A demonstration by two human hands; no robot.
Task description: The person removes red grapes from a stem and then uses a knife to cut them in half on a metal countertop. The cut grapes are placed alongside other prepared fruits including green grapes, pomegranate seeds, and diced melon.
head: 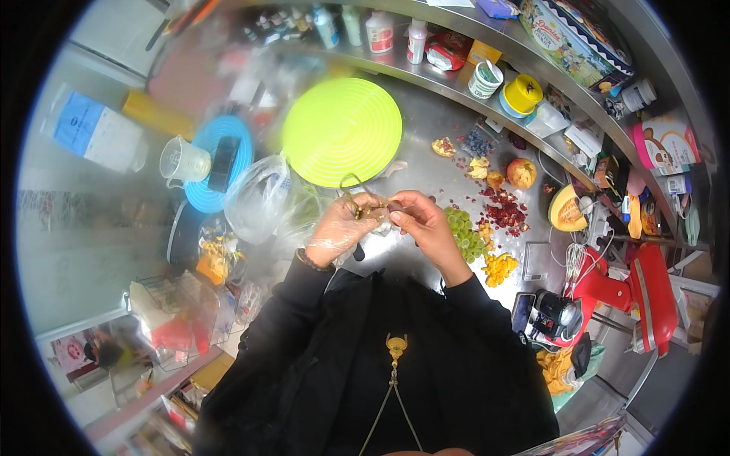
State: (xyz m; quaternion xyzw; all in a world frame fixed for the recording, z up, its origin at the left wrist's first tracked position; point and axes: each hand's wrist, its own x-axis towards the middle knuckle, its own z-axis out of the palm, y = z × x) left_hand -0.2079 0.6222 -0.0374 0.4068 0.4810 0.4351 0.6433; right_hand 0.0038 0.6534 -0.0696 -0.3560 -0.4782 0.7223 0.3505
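Note:
My left hand [345, 225], in a clear plastic glove, holds a brownish stem [355, 199] with a curved end. Bare and with bent fingers, my right hand [425, 225] meets it at a small item between the fingertips, too hidden to name. Beyond both hands lies a lime-green ribbed round turntable [343, 131]. Halved green grapes [465, 239] are spread just right of my right hand, beside loose pomegranate seeds [505, 211] and yellow fruit pieces [499, 269]. A clear plastic bag [259, 196] sits left of my left hand.
A blue round mat [234, 134] carries a phone [224, 164], with a measuring jug [183, 161] at its edge. To the right are a whole pomegranate [521, 173], a cut melon [568, 210], a small scale [536, 261] and a red stand mixer [613, 288]. A metal shelf [450, 80] curves behind.

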